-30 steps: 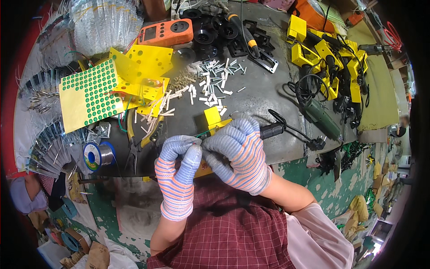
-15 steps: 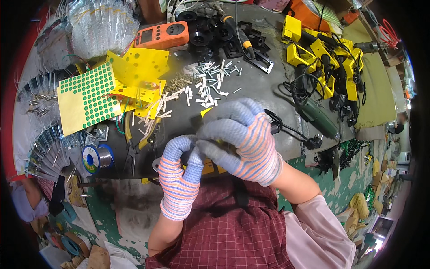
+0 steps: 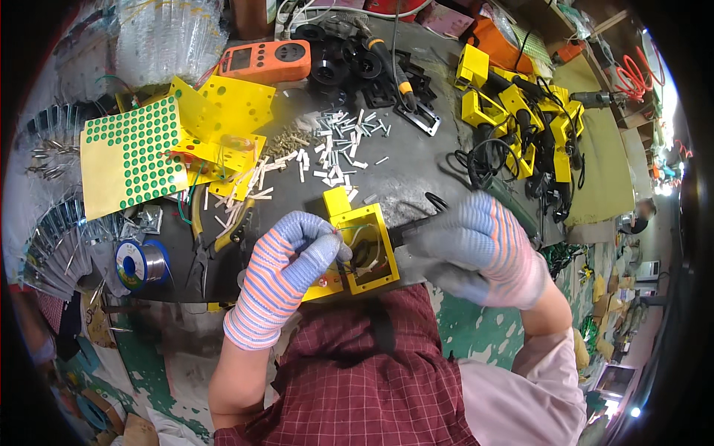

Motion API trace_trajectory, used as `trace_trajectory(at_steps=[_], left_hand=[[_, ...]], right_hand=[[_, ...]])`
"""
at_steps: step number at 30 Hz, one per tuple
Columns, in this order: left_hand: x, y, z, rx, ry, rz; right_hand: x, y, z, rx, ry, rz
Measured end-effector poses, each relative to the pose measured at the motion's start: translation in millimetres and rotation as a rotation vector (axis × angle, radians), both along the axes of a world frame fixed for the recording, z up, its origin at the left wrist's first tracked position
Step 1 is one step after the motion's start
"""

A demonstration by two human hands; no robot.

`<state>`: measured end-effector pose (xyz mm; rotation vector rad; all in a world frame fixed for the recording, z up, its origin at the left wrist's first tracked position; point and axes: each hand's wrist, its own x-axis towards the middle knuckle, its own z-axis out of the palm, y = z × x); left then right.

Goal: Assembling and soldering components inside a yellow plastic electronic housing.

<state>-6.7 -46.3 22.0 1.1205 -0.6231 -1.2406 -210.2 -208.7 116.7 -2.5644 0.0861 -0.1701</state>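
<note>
- Far left on the worktop [image 3: 416,178], a yellow sheet of green dot stickers [image 3: 130,157]; nearer, a solder spool [image 3: 137,262]
- Left hand [image 3: 286,267], gloved, its grip pinching thin wires at the yellow frame [image 3: 363,245]
- Frame sits at the worktop's near edge, between both hands
- Right hand [image 3: 483,249], grip clenched on a black-handled tool [image 3: 416,227] touching the frame

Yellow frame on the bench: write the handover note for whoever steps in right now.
Left hand: gloved, fingers pinching thin wires at the open middle of the yellow frame, which sits at the near edge of the dark bench.
Right hand: gloved, gripping a black-handled tool whose tip points into the frame.
Nearby: solder spool and pliers to the left, loose white pieces behind, more yellow frames far right.
Done: wires sit inside the frame.
Left: cannot tell whether any joint is finished.
</note>
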Motion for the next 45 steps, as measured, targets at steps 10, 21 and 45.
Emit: trace_trajectory(at_steps=[10,21,45], left_hand=[[-0.5,-2.5,0.1,-0.019,-0.024,-0.033],[-22.4,-0.1,-3.9,-0.181,-1.622,0.496],[-28.5,-0.7,-4.0,-0.155,-1.533,0.588]], right_hand=[[62.4,-6.0,-45.5,-0.505,-0.368,0.015],[70.0,7.2,-34.8,-0.49,-0.16,-0.036],[72.7,-1.1,-21.2,0.161,0.146,-0.152]])
